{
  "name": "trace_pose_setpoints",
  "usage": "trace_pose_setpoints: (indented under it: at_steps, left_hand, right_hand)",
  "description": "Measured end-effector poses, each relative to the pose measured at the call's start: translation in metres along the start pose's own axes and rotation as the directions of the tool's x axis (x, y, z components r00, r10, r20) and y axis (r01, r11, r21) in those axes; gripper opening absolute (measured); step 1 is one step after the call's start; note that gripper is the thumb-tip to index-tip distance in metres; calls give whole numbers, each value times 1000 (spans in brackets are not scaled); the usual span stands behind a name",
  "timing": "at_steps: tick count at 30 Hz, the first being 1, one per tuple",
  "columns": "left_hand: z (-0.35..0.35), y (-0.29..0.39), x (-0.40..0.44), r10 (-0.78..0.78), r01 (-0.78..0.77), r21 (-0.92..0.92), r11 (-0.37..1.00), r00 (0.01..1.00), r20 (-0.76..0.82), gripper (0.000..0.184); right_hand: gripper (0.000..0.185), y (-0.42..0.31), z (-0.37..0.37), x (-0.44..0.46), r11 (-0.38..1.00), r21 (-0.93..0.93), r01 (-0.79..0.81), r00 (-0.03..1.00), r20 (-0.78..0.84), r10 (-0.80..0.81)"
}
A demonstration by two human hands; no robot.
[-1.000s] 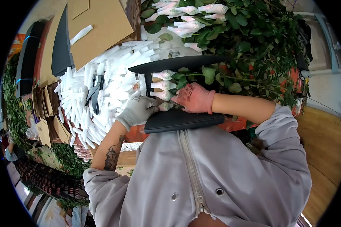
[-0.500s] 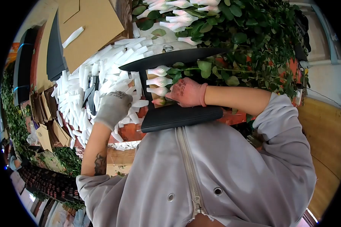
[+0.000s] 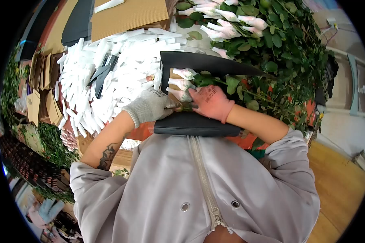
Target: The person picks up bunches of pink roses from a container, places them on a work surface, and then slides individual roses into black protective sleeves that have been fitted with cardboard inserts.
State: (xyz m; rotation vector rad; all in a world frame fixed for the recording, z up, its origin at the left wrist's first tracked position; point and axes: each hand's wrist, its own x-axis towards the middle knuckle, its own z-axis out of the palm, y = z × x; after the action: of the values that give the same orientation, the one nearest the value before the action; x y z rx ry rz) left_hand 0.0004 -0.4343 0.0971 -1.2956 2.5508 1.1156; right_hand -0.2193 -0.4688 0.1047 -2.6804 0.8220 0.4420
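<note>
My left hand (image 3: pixel 152 106), in a grey-white knit glove, has its fingers closed at the head end of the lowest rose in a row. What they pinch is hidden. My right hand (image 3: pixel 211 102), in a pink glove, meets it with fingers closed around that rose just below its head; a bit of green shows between the hands. Above them, rose heads in white foam net sleeves (image 3: pixel 183 84) lie side by side on brown cardboard, inside a black wrapping sheet (image 3: pixel 202 62). The sheet's near side is a black folded flap (image 3: pixel 196 124) by my body.
Loose white foam sleeves (image 3: pixel 125 52) are heaped at left, with black-handled scissors (image 3: pixel 104 75) on top. Corrugated cardboard (image 3: pixel 129 18) lies behind. More sleeved roses (image 3: pixel 223 30) and leafy stems (image 3: pixel 288 60) fill the back right. Folded cardboard pieces (image 3: pixel 44 73) stand far left.
My left hand has moved right from the sleeve heap to the lowest rose, covering its bare head. My right hand has shifted slightly right in view, still at that rose.
</note>
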Motion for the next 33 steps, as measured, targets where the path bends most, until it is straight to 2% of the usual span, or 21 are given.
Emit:
trace_pose_setpoints:
  at_steps: [1, 2, 4, 6, 8, 12, 14, 15, 16, 17, 18, 19, 21, 24, 25, 26, 27, 29, 31, 32, 33]
  left_hand:
    - [2, -2, -1, -8, 8, -7, 1000, 1000, -16, 28]
    - [3, -3, -1, 8, -9, -55, 998, 1000, -26, 27]
    - [3, -2, -1, 24, -28, -105, 994, 999, -41, 27]
    - [0, 1, -2, -49, 53, -92, 994, 997, 52, 26]
    - [-1, 0, -2, -49, 53, -101, 994, 998, 35, 26]
    - [-1, 3, -4, -20, 19, -139, 990, 1000, -5, 25]
    - [4, 1, -3, -29, 32, -137, 990, 999, 19, 26]
    - [3, 1, -2, -43, 47, -128, 991, 998, 36, 26]
    - [0, 4, -4, -39, 44, -123, 991, 998, 39, 26]
    - [-3, 9, -6, -74, 73, -27, 997, 996, -52, 26]
    - [-7, 12, -6, -99, 110, 67, 992, 984, -149, 26]
    - [-7, 12, -4, -95, 106, 67, 992, 985, -144, 26]
    - [0, 11, 1, -170, 202, 239, 950, 974, -147, 20]
    - [11, -8, 8, -117, 150, 317, 936, 986, -121, 18]
    - [10, -11, 8, -78, 109, 358, 927, 992, -100, 18]
    - [8, -11, 7, -74, 106, 360, 927, 992, -102, 18]
    - [4, -10, 5, -76, 101, 355, 929, 994, -85, 17]
    - [-1, -8, 0, -67, 82, 360, 929, 996, -54, 17]
    - [-2, -8, -5, -100, 118, 328, 937, 992, -71, 20]
    - [0, -10, -9, -29, 77, 285, 956, 985, -172, 10]
    - [-1, -9, -9, -17, 64, 293, 954, 987, -163, 10]
  right_hand:
    - [43, -2, 4, 2, 1000, -13, -15, 999, 44, 16]
    - [50, 2, 18, -2, 993, -97, 72, 995, -55, -77]
    - [55, 7, 31, -2, 991, -113, 77, 994, -68, -85]
    - [61, 11, 37, -1, 990, -122, 73, 993, -86, -84]
    - [55, 14, 41, 0, 993, -54, 106, 940, -320, -118]
    - [47, 10, 38, 8, 996, 18, 92, 977, -196, -87]
    - [33, 13, 57, 7, 978, -127, 163, 915, -352, -198]
    - [33, 11, 53, 8, 979, -128, 159, 914, -356, -194]
    - [31, 8, 44, 7, 983, -118, 140, 946, -278, -168]
    - [30, 7, 39, 7, 987, -109, 119, 970, -198, -138]
    - [30, 9, 38, 8, 988, -109, 111, 970, -204, -132]
    - [30, 9, 39, 8, 988, -98, 116, 973, -191, -133]
    - [29, 9, 42, 5, 988, -88, 127, 975, -171, -140]
    - [33, 11, 47, 6, 988, -78, 136, 967, -207, -150]
    - [36, 11, 47, 5, 996, 1, 89, 978, -189, -87]
    - [39, 12, 48, 4, 996, 77, 38, 986, -166, -25]
    - [39, 13, 49, 4, 997, 75, 34, 986, -168, -21]
    - [44, 13, 52, 2, 992, 114, 50, 969, -248, -21]
    - [44, 14, 54, 2, 992, 118, 46, 964, -267, -13]
    - [45, 14, 56, 1, 992, 109, 61, 960, -277, -28]
    - [45, 14, 53, 1, 992, 115, 47, 959, -283, -13]
